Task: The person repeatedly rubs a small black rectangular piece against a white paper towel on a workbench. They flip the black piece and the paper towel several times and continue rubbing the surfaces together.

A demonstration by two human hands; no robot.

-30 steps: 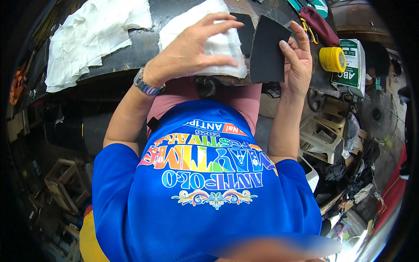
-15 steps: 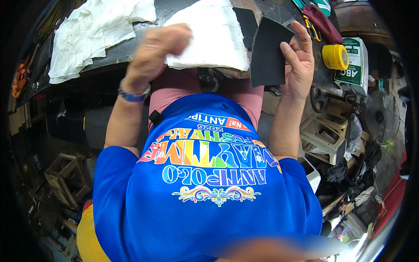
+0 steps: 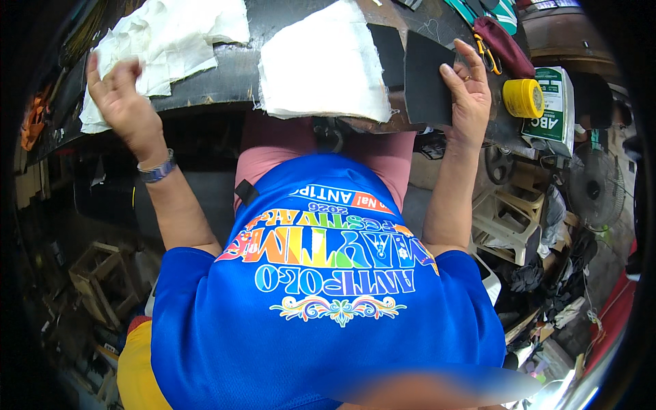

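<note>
My right hand pinches a flat black sheet between thumb and fingers at the table's near edge. My left hand is raised over the near edge of a loose heap of white cloth, fingers apart and slightly blurred; nothing shows in it. Between the hands lies a white cloth piece with frayed edges, flat on the dark table. Another black piece lies beside it, partly covered by the sheet in my right hand.
To the right stand a yellow tub and a green-and-white packet. Yellow-handled scissors lie by a maroon pouch. Below the table are a plastic stool, a fan and a wooden frame.
My left hand has moved left from the middle white cloth to the white heap, its fingers now spread. The right hand still holds the black sheet, shifted slightly right.
</note>
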